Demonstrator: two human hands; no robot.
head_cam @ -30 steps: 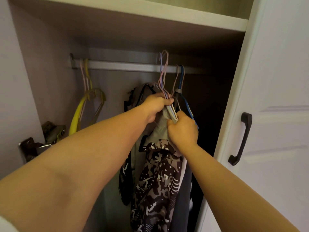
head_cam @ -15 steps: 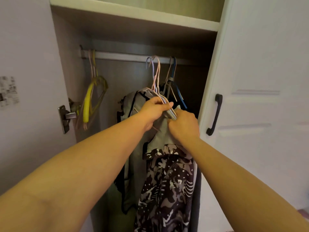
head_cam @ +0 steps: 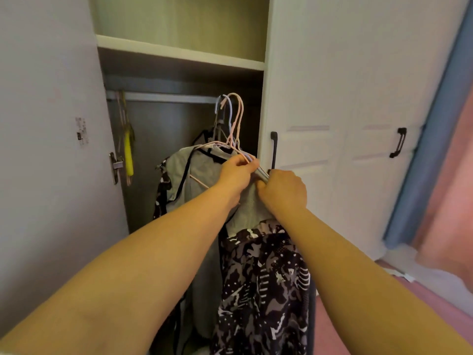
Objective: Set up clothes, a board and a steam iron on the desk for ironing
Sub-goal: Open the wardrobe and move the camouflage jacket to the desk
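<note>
Both my hands hold a bundle of thin hangers in front of the open wardrobe. My left hand grips the hangers' shoulders from the left. My right hand grips the same bundle just to the right. A grey garment hangs from the hangers, and a black-and-white patterned garment hangs below my hands. The hooks are off the rail and stand free in front of it. No board or iron is in view.
A yellow hanger stays on the rail at the left. The open wardrobe door stands on the left, with shut doors and black handles on the right. A blue and pink curtain hangs far right above a pink floor.
The hangers' hooks have come off the rail and the clothes have moved out of the wardrobe toward me. My view has pulled back and turned right.
</note>
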